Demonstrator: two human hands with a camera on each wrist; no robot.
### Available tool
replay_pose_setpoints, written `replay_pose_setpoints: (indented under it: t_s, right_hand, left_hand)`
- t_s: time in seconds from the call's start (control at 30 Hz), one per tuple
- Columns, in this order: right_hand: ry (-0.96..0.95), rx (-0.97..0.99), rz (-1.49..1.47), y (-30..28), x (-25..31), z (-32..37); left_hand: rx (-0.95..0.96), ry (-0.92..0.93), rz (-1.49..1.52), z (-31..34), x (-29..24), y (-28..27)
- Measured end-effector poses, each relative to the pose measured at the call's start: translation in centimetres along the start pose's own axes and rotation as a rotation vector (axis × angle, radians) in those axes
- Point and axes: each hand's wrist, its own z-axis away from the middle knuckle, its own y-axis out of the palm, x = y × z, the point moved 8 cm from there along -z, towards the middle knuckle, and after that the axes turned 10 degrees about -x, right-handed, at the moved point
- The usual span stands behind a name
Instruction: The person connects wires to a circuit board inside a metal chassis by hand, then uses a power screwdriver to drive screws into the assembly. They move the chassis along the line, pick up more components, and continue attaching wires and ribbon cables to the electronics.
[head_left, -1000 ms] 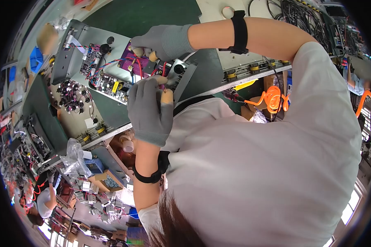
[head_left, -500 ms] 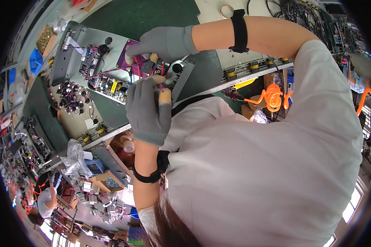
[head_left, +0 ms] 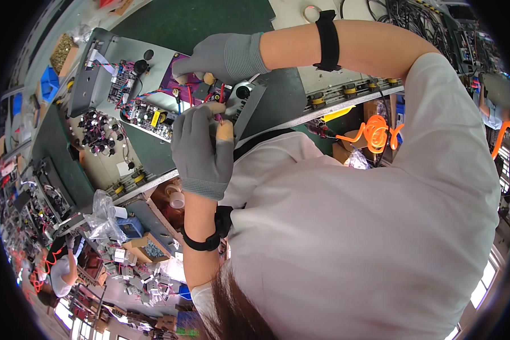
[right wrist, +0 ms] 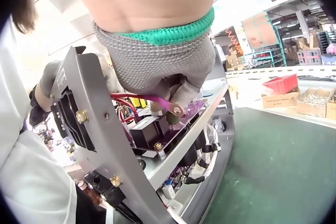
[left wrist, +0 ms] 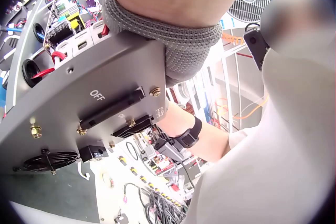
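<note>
My gloved left hand [head_left: 203, 148] pinches a thin pink-purple sleeved wire [head_left: 218, 118] between thumb and forefinger, inside a grey metal chassis [head_left: 84, 76]. Over the purple circuit board [head_left: 178, 90] lies my gloved right hand [head_left: 218, 58], its fingertips down at the board. Seen from the right wrist, a ring terminal [right wrist: 177, 110] with a purple sleeve overlaps those bent fingers; I cannot tell whether they grip it. The chassis panel [left wrist: 115, 77], marked OFF, hides the left fingers in the left wrist view.
Populated circuit boards [head_left: 153, 119] and coloured wires fill the chassis. A pile of small black parts [head_left: 99, 133] lies beside it on the bench. The green mat [head_left: 209, 20] extends behind. A coiled orange hose [head_left: 375, 135] hangs below the bench edge, and black cables [head_left: 408, 25] are heaped far right.
My right fingers have shifted left over the purple board. My left hand has drifted slightly left and still pinches the wire.
</note>
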Motion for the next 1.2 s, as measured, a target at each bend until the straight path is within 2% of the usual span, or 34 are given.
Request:
replay_pose_setpoints:
  t_s: [0.03,0.1,0.23,0.3,0.43,0.5,0.53,0.6,0.63,0.73,0.83,0.93,1.2]
  right_hand:
    - [0.0,0.001,0.0,0.4,-0.3,0.1]
    - [-0.022,-0.127,-0.041,0.3,-0.6,0.2]
    - [-0.084,-0.14,0.002,0.1,-0.1,0.9]
    - [-0.007,-0.091,-0.034,0.1,-0.3,0.8]
    - [0.025,-0.038,0.014,0.0,-0.2,0.6]
    - [0.036,-0.165,-0.044,-1.0,-0.3,0.3]
    - [0.039,-0.165,-0.046,-1.0,-0.7,-0.2]
    - [0.013,0.037,0.176,0.4,-1.6,-1.6]
    - [0.018,0.037,0.173,-0.2,-1.0,-1.9]
    - [0.082,0.257,0.415,0.4,0.0,-1.9]
    - [0.007,0.257,0.437,1.2,0.2,-2.4]
    - [0.016,0.283,0.424,0.7,0.7,-1.5]
    - [0.051,0.227,0.39,1.2,0.1,-1.6]
  left_hand:
    - [0.0,-0.001,0.0,0.0,0.0,0.0]
    - [0.012,0.034,-0.036,0.0,-0.2,0.0]
    - [0.031,0.054,-0.062,-0.1,-0.5,0.0]
    - [0.045,0.029,-0.06,-0.1,-0.3,0.1]
    - [0.027,-0.01,-0.025,-0.1,-0.1,0.0]
    - [0.034,0.002,-0.036,-0.1,-0.3,0.1]
    - [0.037,0.002,-0.035,-0.1,-0.2,0.2]
    - [0.019,0.0,-0.011,0.0,0.1,0.2]
    - [0.025,0.0,-0.009,0.0,0.1,0.4]
    - [0.001,0.036,-0.037,0.1,-0.1,0.3]
    - [0.033,-0.013,-0.025,0.1,0.0,0.3]
    - [0.034,-0.034,-0.016,0.1,0.1,0.3]
    - [0.013,0.046,-0.063,0.1,-0.1,0.3]
